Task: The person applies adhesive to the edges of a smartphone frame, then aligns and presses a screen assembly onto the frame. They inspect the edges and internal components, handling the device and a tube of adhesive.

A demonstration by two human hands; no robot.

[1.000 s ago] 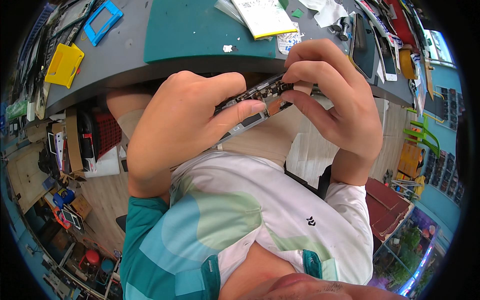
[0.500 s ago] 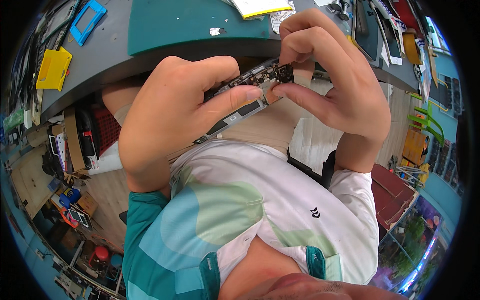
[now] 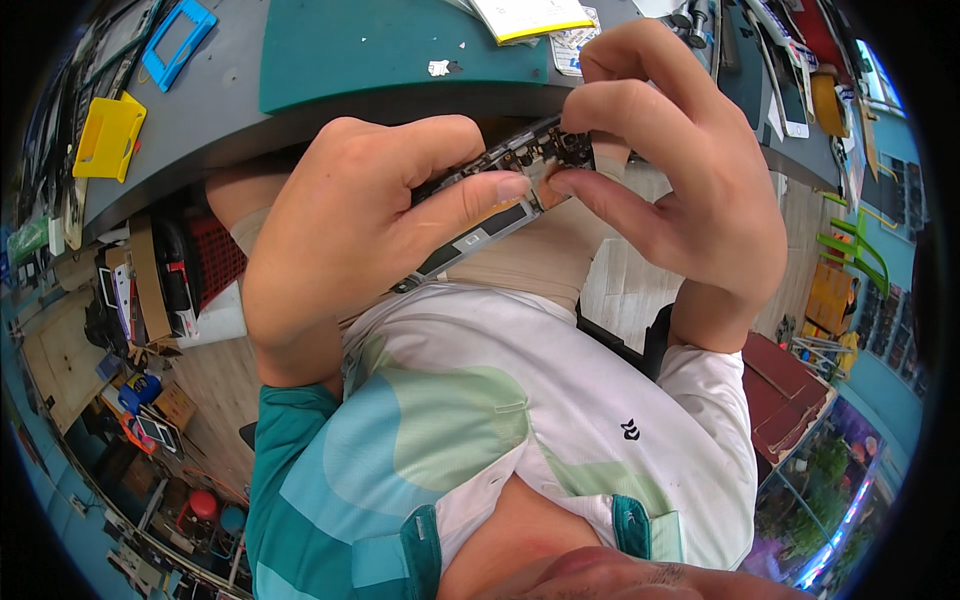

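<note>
An opened smartphone [image 3: 478, 239] is held tilted above my lap, just off the desk's near edge. Its inner parts show: a dark battery strip along the lower side and a dark board with small metal parts at the upper right end. My left hand [image 3: 350, 215] is closed around the phone's left part, thumb lying across the inside. My right hand [image 3: 690, 170] grips the upper right end, thumb on the lower corner and index finger at the top. Whether a small part sits between those right fingertips cannot be made out.
The desk [image 3: 225, 90] carries a green mat [image 3: 350, 60] with small scraps, a yellow holder [image 3: 108, 138], a blue frame [image 3: 178, 42] and a yellow-edged white pad [image 3: 530, 18]. Phones [image 3: 793, 105] and tools crowd the right. A red basket [image 3: 215, 255] stands under the desk.
Both hands and the phone have shifted slightly right in the picture. My right index finger has come down closer to the phone's upper end.
</note>
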